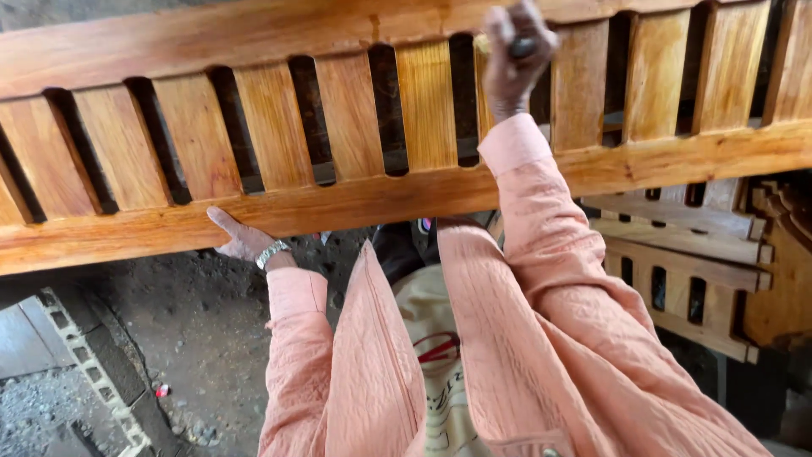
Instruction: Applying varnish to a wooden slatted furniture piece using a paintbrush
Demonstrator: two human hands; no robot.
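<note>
A long wooden slatted panel (338,195) of orange-brown polished wood spans the view, with several upright slats between two rails. My left hand (239,238), with a metal wristband, presses flat against the underside of the lower rail. My right hand (516,55) is raised to a slat near the top rail, its fingers closed around a small dark object that I cannot identify. Both arms wear pink crinkled sleeves.
More unfinished slatted wooden pieces (685,271) lean at the right. Below lies a dirty concrete floor (194,338) with debris, and a ribbed concrete block edge (85,364) runs at the lower left.
</note>
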